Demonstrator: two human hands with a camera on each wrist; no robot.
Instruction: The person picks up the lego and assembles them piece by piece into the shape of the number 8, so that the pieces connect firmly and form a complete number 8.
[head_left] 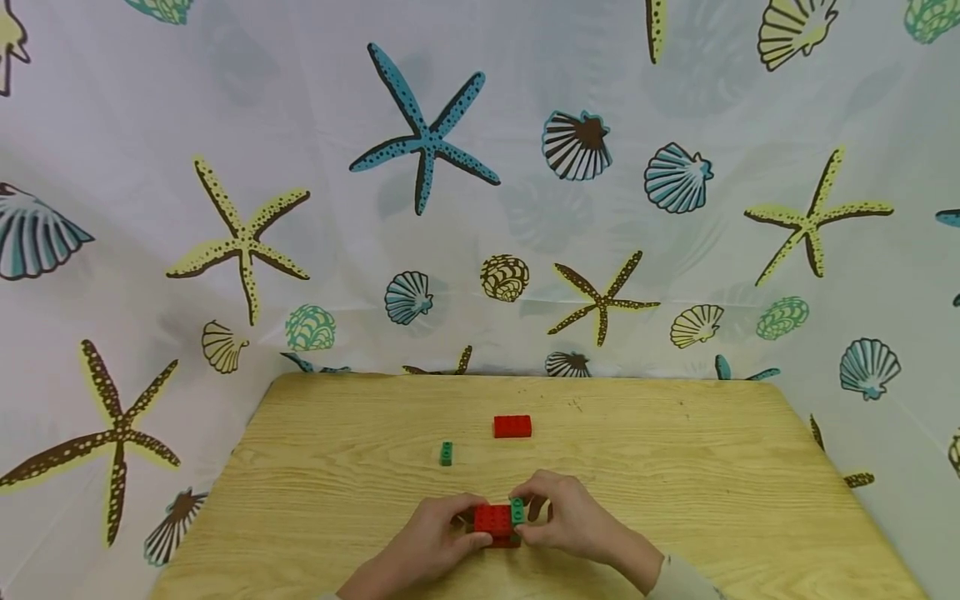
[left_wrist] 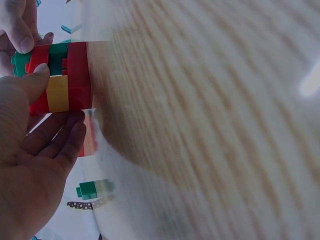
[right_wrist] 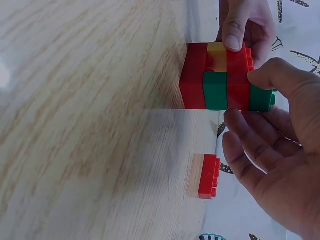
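Note:
A stack of toy building bricks stands on the table near its front edge. Its bottom is a red brick (right_wrist: 193, 80), with a yellow brick (left_wrist: 58, 93) at the left end above it and a green brick (right_wrist: 216, 91) at the right end. Another red brick (head_left: 492, 520) bridges those two. My left hand (head_left: 431, 537) grips the stack from the left, thumb on the near side. On the right end of the top sits a small green brick (head_left: 517, 511), which my right hand (head_left: 576, 518) pinches between thumb and fingers.
Farther back on the wooden table (head_left: 337, 417) lie a loose red brick (head_left: 512, 427) and, left of it, a small green brick (head_left: 446, 453). A white cloth (head_left: 480, 192) printed with starfish and shells hangs behind the table and along its sides.

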